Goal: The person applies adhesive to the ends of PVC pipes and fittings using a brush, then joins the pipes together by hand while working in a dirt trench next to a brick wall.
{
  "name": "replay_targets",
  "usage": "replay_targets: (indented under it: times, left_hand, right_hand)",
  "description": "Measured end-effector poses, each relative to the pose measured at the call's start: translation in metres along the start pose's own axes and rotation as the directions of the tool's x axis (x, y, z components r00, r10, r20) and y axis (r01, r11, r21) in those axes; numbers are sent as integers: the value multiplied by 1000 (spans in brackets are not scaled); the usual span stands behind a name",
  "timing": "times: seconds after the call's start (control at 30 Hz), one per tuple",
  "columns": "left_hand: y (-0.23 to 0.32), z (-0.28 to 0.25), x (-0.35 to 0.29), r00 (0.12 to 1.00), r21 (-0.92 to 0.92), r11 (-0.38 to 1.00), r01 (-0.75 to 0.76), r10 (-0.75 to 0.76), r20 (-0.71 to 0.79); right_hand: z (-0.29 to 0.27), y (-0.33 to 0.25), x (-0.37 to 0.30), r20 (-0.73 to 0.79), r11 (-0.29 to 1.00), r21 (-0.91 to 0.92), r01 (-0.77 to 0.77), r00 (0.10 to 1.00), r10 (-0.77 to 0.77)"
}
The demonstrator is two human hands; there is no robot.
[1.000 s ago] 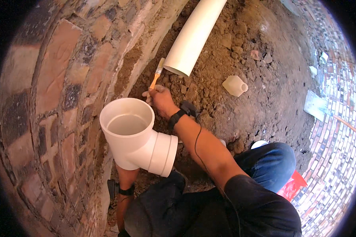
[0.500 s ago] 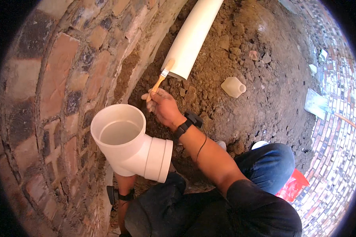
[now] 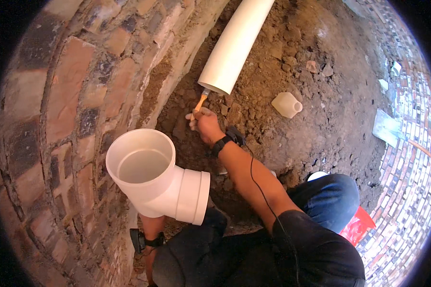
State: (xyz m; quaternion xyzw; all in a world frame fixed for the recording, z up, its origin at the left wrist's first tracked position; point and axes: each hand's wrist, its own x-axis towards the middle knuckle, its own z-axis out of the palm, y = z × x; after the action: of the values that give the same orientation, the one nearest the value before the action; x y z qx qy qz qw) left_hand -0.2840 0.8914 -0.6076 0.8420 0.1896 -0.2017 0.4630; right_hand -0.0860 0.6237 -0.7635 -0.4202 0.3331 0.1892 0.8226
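Observation:
A white plastic pipe tee (image 3: 151, 191) is held up close in front of me, with one round opening facing up and a side socket facing right. My left hand (image 3: 151, 225) is under it and grips it from below; the fingers are hidden behind the fitting. My right hand (image 3: 207, 125), closed, pinches the wooden handle of a paintbrush (image 3: 201, 102). The brush's metal band is at the near end of a long cream-white pipe (image 3: 238, 44). Its bristles are out of sight, inside or beneath the pipe's mouth; I cannot tell which.
A rough brick wall (image 3: 67, 91) rises along the left. Loose soil (image 3: 340, 100) surrounds the pipe, with a translucent plastic bottle (image 3: 287, 104) on it. Farther right are a shovel blade (image 3: 387, 127), a brick surface (image 3: 407, 191) and a red plastic item (image 3: 359, 225) beside my knee.
The brush has moved from the pipe's outer side to its near end, and its bristles have gone out of sight. My right hand shifted slightly right; the tee stays held in the left.

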Motion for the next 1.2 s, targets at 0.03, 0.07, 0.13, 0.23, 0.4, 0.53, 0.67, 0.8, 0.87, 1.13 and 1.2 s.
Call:
replay_targets:
  times: [0.03, 0.07, 0.13, 0.23, 0.4, 0.53, 0.67, 0.8, 0.87, 1.13, 1.2]
  left_hand:
    - [0, 1, 2, 1000, 1, 1000, -3, 3, 2]
    - [-2, 5, 5, 998, 20, 998, -58, 59, -33]
    - [-14, 11, 12, 990, 37, 992, -121, 123, -65]
    - [-27, 17, 21, 966, 216, 942, -257, 244, 83]
    - [-16, 35, 32, 988, 86, 984, -155, 156, -7]
    - [21, 59, 40, 981, 126, 973, -191, 191, 10]
    - [-15, 47, 44, 982, 65, 980, -187, 188, -4]
    - [29, 72, 36, 977, -60, 977, -202, 198, -75]
    - [38, 70, 32, 978, -77, 978, -192, 185, -98]
    - [36, 48, 27, 983, -76, 981, -181, 178, -36]
    - [40, 59, 31, 979, -38, 982, -187, 183, -85]
  right_hand:
    - [-7, 2, -4, -56, 992, -123, 6, 998, -13]
    - [-15, 3, -8, -111, 969, -245, 7, 993, -35]
    - [-33, 4, -15, -195, 964, -261, 44, 976, -97]
    - [-71, -10, -32, -196, 553, -828, 91, 877, -438]
    - [-72, -46, -78, -136, 303, -952, 42, 830, -541]
    - [-73, -97, -114, -48, 184, -978, 100, 746, -665]
    - [-46, -139, -131, 60, 139, -969, 204, 741, -669]
    - [-51, -160, -121, 57, 246, -924, 292, 743, -666]
    - [-60, -162, -108, 38, 311, -894, 322, 747, -664]
    - [-135, -114, -70, -58, 508, -828, 238, 864, -500]
    - [-168, -105, -43, 185, 120, -945, 304, 799, -572]
